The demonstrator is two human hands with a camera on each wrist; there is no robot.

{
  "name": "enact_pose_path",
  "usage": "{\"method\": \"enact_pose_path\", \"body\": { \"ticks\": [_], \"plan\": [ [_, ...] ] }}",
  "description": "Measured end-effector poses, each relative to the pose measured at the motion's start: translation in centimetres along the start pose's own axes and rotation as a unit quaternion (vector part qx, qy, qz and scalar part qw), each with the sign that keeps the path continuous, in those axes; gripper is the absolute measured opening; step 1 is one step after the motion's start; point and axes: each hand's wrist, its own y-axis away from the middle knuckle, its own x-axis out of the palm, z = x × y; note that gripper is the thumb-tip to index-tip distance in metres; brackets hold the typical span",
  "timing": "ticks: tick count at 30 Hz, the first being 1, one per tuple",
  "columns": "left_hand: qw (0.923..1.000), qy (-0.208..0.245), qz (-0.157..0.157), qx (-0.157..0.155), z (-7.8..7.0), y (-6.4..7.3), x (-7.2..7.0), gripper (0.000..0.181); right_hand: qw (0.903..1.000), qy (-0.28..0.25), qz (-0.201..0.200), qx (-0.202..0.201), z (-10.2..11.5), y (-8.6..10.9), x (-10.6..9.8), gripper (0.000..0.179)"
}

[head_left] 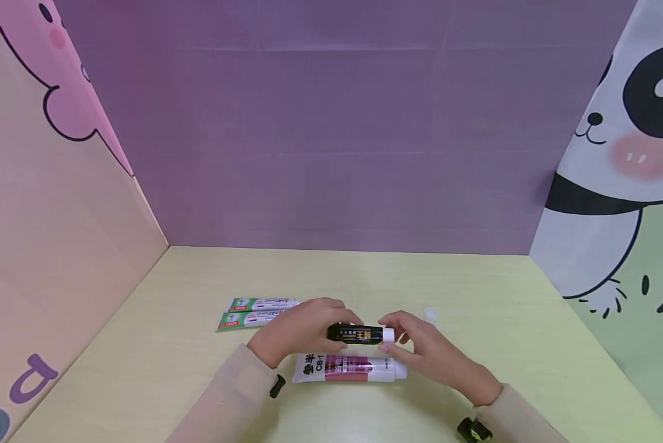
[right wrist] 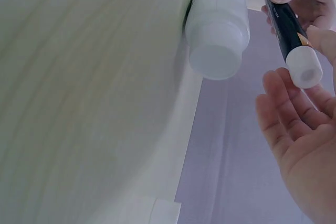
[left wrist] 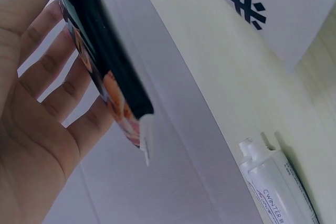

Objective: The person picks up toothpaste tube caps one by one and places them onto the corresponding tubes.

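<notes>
A black toothpaste tube (head_left: pixel 356 334) with gold lettering and a white cap is held level above the table. My left hand (head_left: pixel 309 329) grips its tail end, thumb below and fingers above in the head view. At the cap end, my right hand (head_left: pixel 428 344) pinches the white cap (right wrist: pixel 304 67) between thumb and fingers; the exact contact is partly hidden. A larger white and pink toothpaste tube (head_left: pixel 346 368) lies just below, its cap pointing right. Two green and white toothpaste tubes (left wrist: pixel 275 190) lie side by side beyond my left hand, which hides their cap ends in the head view.
A small white object (head_left: pixel 431 315) lies behind my right hand, partly hidden; its kind is unclear. The pale wooden table (head_left: pixel 198 394) meets a purple back wall (head_left: pixel 342 141). Printed side panels stand left (head_left: pixel 48 246) and right (head_left: pixel 630 332).
</notes>
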Motion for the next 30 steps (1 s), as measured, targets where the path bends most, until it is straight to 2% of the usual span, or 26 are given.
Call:
{"method": "enact_pose_path", "body": {
  "ticks": [10, 18, 30],
  "plan": [
    [0.9999, 0.01, -0.001, 0.002, 0.1, -0.1, 0.1, 0.035, 0.9994, -0.003, -0.023, -0.024, -0.1, -0.1, 0.3, 0.022],
    [0.999, 0.044, -0.01, -0.006, 0.6, 0.1, 0.1, 0.036, 0.997, 0.005, -0.049, -0.06, -0.3, 0.1, 0.3, 0.023],
    [0.9978, 0.057, -0.025, -0.024, 2.2, 2.2, -0.8, 0.037, 0.9931, 0.012, -0.074, -0.089, -0.5, 0.5, -0.7, 0.025]
  ]
}}
